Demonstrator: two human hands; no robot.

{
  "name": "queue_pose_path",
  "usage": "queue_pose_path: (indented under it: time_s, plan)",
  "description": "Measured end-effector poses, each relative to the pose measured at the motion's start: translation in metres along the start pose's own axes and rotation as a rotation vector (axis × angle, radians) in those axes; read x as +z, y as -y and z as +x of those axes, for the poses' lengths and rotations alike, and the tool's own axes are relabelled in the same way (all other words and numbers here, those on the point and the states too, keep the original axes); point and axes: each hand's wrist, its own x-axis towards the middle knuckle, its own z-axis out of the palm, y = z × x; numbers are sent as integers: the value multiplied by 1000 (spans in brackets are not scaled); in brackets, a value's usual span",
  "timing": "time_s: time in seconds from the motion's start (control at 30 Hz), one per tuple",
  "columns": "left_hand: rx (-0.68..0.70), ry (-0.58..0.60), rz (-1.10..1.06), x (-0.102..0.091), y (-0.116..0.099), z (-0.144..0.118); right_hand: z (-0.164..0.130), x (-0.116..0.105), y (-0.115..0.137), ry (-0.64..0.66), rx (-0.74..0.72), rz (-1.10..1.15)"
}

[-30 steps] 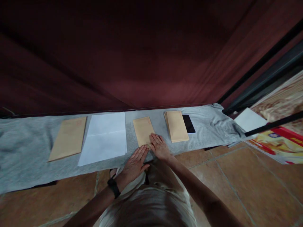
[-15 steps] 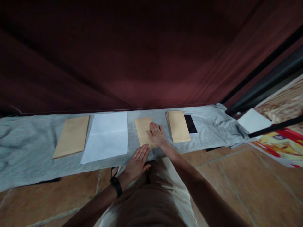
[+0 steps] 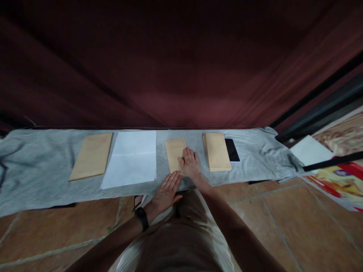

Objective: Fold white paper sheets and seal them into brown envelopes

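Observation:
A small tan envelope [image 3: 173, 151] lies on a grey cloth [image 3: 42, 177] spread on the floor. My right hand [image 3: 190, 164] rests flat on its right side, fingers together. Just below it, my left hand [image 3: 167, 190] lies flat at the cloth's near edge, fingertips touching the envelope's lower end; a black band sits on that wrist. To the right is a stack of tan envelopes [image 3: 217, 151]. White sheets of paper [image 3: 132, 158] lie to the left, and beyond them a larger tan envelope [image 3: 92, 155].
A dark phone [image 3: 232, 149] lies beside the envelope stack. A dark red curtain [image 3: 170, 64] hangs behind the cloth. At the right are a white sheet [image 3: 310, 150], a black bar [image 3: 334, 160] and a colourful printed poster [image 3: 340, 179]. Brown floor tiles [image 3: 283, 215] surround my knees.
My right hand slid up along the small envelope, away from me. My left hand stayed flat at its lower end. The view shifted slightly.

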Motion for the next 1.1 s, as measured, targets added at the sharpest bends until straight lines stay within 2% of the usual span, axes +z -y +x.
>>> queue_pose_path:
  time_s: [0.27,0.53,0.73,0.9,1.1]
  plan:
    - [22,-24,19,2,1,-1,-54,-12,-8,-45,-55,-17]
    - [-27,-51,-17,-3,1,-13,-77,-18,-15,-72,12,-18]
    - [-89,-47,-26,-2,1,-23,-78,-31,-18,-6,98,41]
    - [-123,-79,-15,-1,-3,-21,-64,-40,-14,35,206,116]
    - [-152,-118,-16,0,-7,-18,-46,-42,-16,97,403,356]
